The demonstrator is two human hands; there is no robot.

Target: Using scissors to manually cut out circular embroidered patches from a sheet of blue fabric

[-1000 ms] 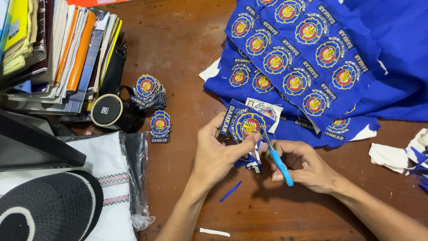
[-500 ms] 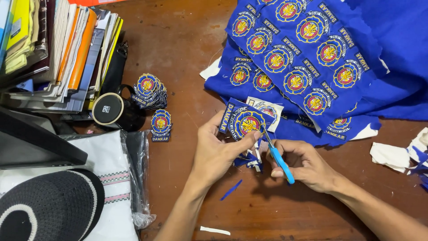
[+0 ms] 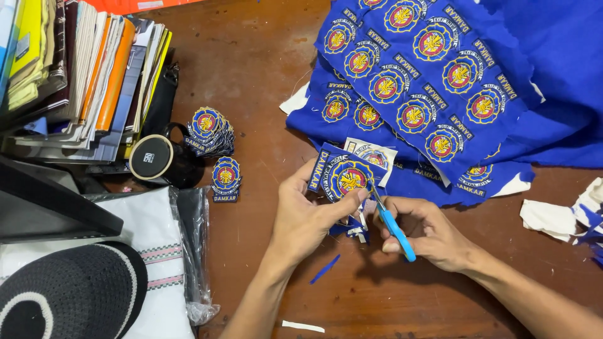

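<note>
1. The patch (image 3: 345, 177), a round blue and yellow embroidered badge on a scrap of blue cloth, is held above the table (image 3: 264, 69), in front of the big sheet (image 3: 440, 81)
2. My left hand (image 3: 308, 216) pinches the patch: thumb on its lower edge, fingers closed behind the cloth
3. My right hand (image 3: 430, 232) is closed around the snips (image 3: 391, 220), blue handle in the palm, blade tips at the patch's right edge
4. Change against half a second ago: very little. Both hands and the patch sit almost where they were, and the snip tips remain at the same edge. I judge the cut around the badge is mid-way, advancing in small bites rather than long strokes
5. Offcuts (image 3: 355, 229) of blue and white cloth hang just below the patch, between my hands; a blue sliver (image 3: 325, 269) lies on the table beneath
6. The sheet, well covered with uncut badges, lies just beyond the patch
7. A stack (image 3: 210, 129) of cut badges and one single badge (image 3: 225, 179) lie to the left, near a black mug (image 3: 154, 160)
8. Books (image 3: 81, 69) stand at far left; a black cap (image 3: 69, 295) rests on bagged white cloth (image 3: 157, 251) at lower left
</note>
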